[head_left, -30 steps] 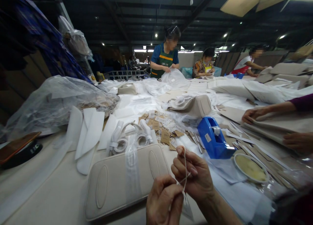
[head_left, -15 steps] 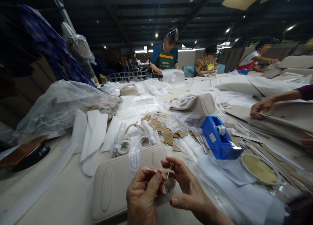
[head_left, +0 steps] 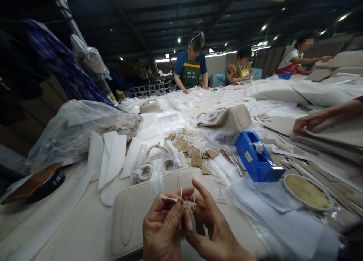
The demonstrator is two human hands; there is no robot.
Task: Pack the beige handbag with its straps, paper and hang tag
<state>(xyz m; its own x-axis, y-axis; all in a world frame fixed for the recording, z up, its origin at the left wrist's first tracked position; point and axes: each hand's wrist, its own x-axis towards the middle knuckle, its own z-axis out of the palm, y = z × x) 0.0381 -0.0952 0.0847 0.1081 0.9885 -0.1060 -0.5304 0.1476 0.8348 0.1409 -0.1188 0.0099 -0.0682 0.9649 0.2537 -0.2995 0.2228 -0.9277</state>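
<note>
My left hand is closed, its thumb and index finger pinching a thin white string. The string bends into a small loop between both hands. My right hand has its curled fingers at the loop, with the index finger raised and the thumb lower down. A small brownish piece shows between the right thumb and fingers, partly hidden. Beneath the hands lies a beige bag with an oval seam on its side. Its wrapped handles lie behind it, with clear plastic over them.
Brown tags with white strings are piled beyond the bag. A blue tape dispenser and a round tub stand right. White padding pieces lie left. A co-worker's hand handles beige material at right; several people work farther back.
My right hand has closed in on the string, and its fingers now meet the loop. Both hands have shifted slightly left. The co-worker opposite has lowered the white piece.
</note>
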